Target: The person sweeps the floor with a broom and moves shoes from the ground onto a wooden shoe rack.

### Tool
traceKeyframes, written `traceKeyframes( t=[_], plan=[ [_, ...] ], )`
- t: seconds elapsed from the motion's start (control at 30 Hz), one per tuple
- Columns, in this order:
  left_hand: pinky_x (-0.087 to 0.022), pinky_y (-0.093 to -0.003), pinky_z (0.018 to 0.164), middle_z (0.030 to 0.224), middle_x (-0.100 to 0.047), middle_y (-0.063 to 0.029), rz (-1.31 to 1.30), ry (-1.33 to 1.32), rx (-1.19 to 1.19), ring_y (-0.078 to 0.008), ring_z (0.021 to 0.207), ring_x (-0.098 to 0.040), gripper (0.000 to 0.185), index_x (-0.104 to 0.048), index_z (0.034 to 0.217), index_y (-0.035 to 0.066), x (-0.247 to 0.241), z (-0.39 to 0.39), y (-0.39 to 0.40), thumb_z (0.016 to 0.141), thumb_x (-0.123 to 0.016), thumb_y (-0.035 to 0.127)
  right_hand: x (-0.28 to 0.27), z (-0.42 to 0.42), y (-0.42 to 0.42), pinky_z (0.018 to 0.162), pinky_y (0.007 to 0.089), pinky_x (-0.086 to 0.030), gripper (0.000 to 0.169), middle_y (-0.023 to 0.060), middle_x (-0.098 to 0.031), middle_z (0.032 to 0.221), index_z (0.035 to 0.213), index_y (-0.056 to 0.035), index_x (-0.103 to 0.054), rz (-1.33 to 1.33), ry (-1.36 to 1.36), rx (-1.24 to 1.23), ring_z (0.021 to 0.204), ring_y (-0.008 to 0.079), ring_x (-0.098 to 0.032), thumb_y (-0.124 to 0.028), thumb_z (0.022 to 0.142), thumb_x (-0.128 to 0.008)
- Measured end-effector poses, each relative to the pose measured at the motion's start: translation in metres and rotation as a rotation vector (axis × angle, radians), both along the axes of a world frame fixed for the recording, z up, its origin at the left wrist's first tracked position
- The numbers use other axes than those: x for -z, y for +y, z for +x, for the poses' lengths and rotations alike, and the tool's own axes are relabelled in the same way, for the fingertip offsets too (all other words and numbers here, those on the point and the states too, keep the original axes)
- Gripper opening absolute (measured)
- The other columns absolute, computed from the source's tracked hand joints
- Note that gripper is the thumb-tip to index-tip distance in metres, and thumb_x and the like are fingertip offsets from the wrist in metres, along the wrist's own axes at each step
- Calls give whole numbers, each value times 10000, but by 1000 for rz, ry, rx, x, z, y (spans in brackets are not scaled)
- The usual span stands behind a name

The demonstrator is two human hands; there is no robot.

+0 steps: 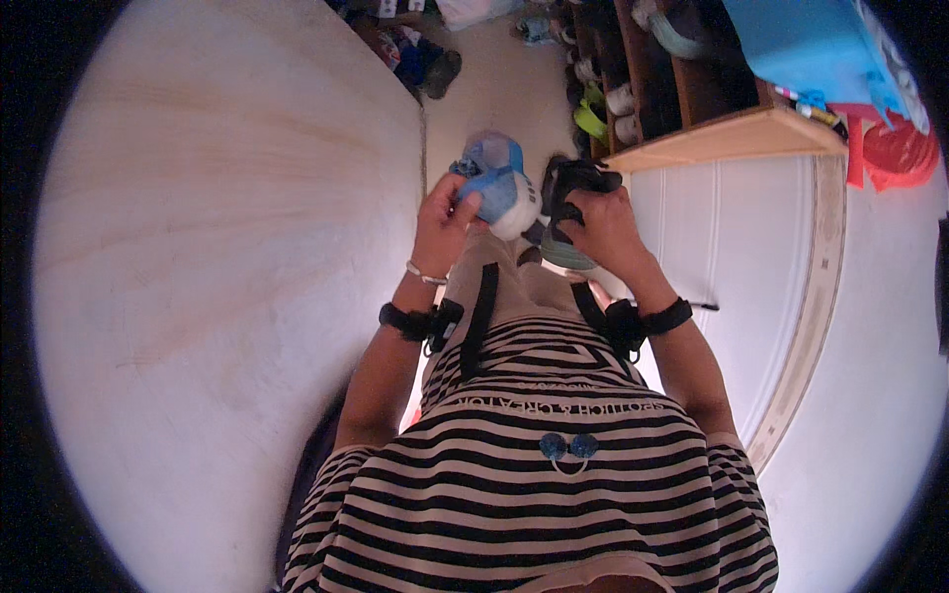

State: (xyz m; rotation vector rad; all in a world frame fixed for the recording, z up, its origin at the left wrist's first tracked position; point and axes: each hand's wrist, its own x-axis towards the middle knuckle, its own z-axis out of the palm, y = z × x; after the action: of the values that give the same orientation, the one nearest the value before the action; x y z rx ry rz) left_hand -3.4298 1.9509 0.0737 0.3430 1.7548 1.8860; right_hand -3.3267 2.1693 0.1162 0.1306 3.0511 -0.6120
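Note:
My left hand (448, 222) grips a blue and white shoe (500, 185), its fingers and thumb closed on the shoe's near left side. White marks out the end of this shoe that points toward me. To the right, my right hand (604, 226) holds a dark shoe or sandal (578, 178) with a grey-green sole (567, 250). The two pieces of footwear hang side by side above the floor, with a small gap between them. Part of the dark one is covered by my fingers.
A wooden shoe rack (726, 139) with footwear on its shelves stands ahead on the right. A blue bag or box (808, 52) and a red plastic item (897, 152) are at its top. Shoes and cloth (419, 63) lie ahead on the left. Pale walls flank me.

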Motion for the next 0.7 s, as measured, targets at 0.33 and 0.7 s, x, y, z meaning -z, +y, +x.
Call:
traceKeyframes(
  t=[0.33,0.7],
  plan=[
    [-500,-261,647,804,-572,-8,84,-206,117,-99,693,-549,154,-529,876,51,-7,1,-4,900,-550,201,-3,60,22,665,401,-474,260,203,-604,763,884,12,-571,-520,-138,291,713,352,-596,-137,685,-648],
    [-335,-410,1020,1269,-497,-138,547,-1007,213,-256,1179,-463,427,-457,1249,17,-35,19,25,949,-410,317,-23,95,8,767,321,-449,324,159,-618,929,1013,6,-567,-809,229,361,847,237,-600,-93,713,-638]
  ],
)
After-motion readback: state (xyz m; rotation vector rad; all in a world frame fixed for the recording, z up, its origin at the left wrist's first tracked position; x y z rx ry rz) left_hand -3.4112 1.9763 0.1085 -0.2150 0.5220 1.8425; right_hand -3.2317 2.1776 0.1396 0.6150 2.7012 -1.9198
